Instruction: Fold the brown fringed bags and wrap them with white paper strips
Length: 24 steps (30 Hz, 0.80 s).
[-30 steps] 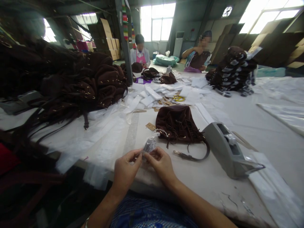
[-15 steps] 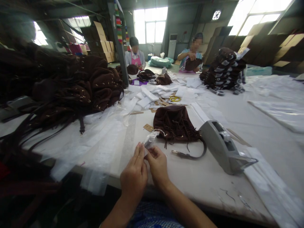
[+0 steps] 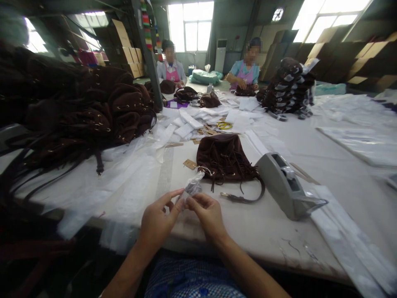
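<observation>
Close to the table's front edge, my left hand (image 3: 161,213) and my right hand (image 3: 207,213) meet, thumbs and fingers pinching a crumpled clear plastic wrapping (image 3: 194,186). Something greyish shows through the plastic, too blurred to name. Its upper end reaches toward a dark brown fringed bag (image 3: 221,159) lying just beyond my fingers. A tan tag (image 3: 190,164) on a white string lies at the bag's left side. The bag's strap (image 3: 248,200), with a metal buckle end, curves over the table to the right of my hands.
A grey tape dispenser (image 3: 283,184) stands right of the bag. Brown bags (image 3: 114,103) are heaped at left, and more are stacked (image 3: 287,89) at far right. White packets (image 3: 189,120) and yellow-handled scissors (image 3: 223,125) lie mid-table. Two co-workers (image 3: 245,74) are across the table.
My left hand has turned outward and its fingers have spread from flat together into a pinch on the plastic. The co-worker at right has lowered a brown piece to the table.
</observation>
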Each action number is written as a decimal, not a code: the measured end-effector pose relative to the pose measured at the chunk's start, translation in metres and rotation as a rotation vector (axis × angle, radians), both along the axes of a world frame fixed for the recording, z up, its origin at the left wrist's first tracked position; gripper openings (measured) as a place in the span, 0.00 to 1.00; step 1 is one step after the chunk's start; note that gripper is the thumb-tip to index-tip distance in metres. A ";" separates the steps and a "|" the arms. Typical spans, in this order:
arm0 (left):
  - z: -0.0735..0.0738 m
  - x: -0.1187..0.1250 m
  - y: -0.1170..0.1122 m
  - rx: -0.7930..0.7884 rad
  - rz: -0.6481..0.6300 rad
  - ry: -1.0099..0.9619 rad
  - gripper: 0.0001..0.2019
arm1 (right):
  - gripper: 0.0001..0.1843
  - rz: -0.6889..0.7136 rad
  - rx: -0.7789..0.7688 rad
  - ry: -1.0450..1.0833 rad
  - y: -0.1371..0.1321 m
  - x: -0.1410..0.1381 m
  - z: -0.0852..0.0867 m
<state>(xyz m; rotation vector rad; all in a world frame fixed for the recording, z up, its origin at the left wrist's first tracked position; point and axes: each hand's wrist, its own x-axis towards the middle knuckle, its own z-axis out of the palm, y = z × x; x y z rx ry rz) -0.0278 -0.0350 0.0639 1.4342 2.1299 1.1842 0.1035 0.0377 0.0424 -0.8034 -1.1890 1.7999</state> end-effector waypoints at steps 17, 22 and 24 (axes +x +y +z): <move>-0.019 -0.010 0.022 -0.190 0.022 -0.438 0.28 | 0.16 -0.051 -0.021 -0.090 0.010 0.011 -0.001; -0.030 -0.010 0.028 -0.306 0.115 -0.415 0.30 | 0.09 -0.162 0.577 -0.493 0.026 0.078 0.031; -0.038 -0.012 0.030 -0.327 0.156 -0.406 0.29 | 0.11 -0.356 0.811 -0.681 0.041 0.129 0.048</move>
